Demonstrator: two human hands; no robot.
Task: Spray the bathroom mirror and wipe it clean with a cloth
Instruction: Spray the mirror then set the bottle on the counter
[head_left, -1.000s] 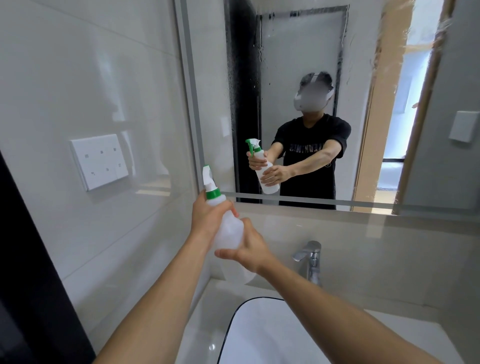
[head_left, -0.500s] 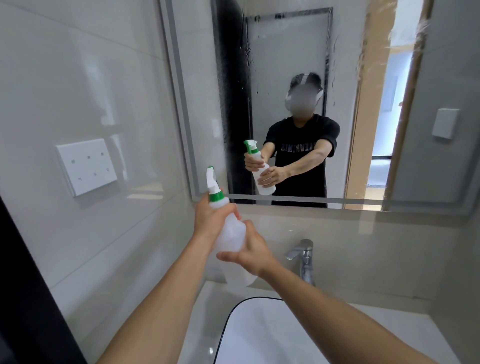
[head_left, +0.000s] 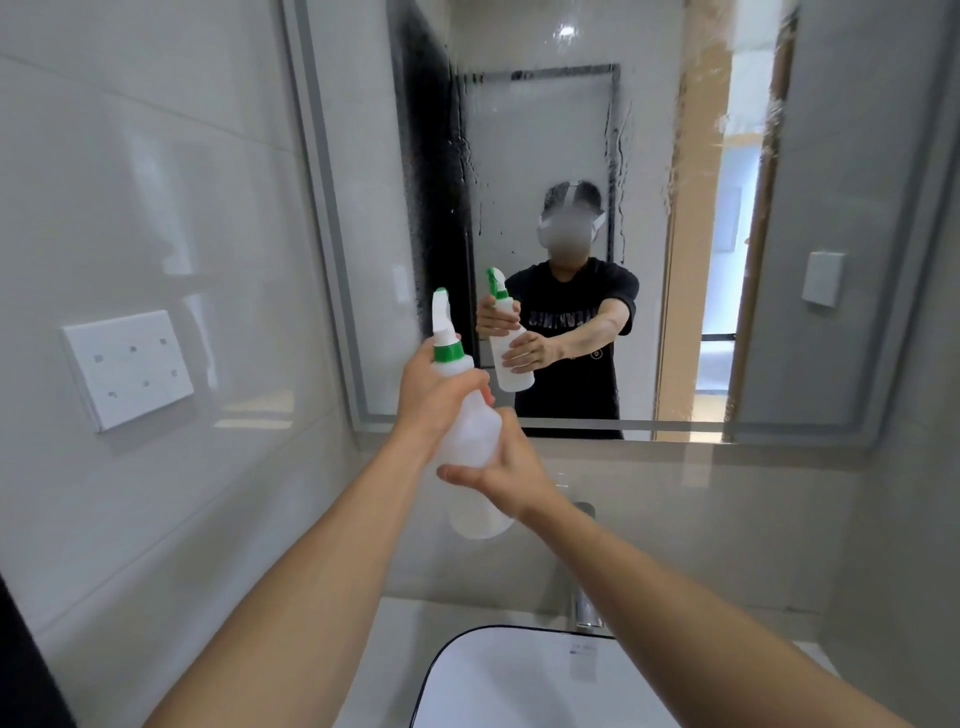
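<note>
Bottle (head_left: 470, 415) rides higher than a second ago, its nozzle now lifted against the mirror (head_left: 545, 156), which already carries runs of droplets (so spraying seems under way, wiping not begun). Left hand (head_left: 434, 397) curls round the neck below the green collar; right hand (head_left: 511, 470) cups the lower body, fingers wrapped. Inside, liquid cannot be made out through the cloudy plastic. Basin (head_left: 498, 670) sits below; no cloth in sight.
</note>
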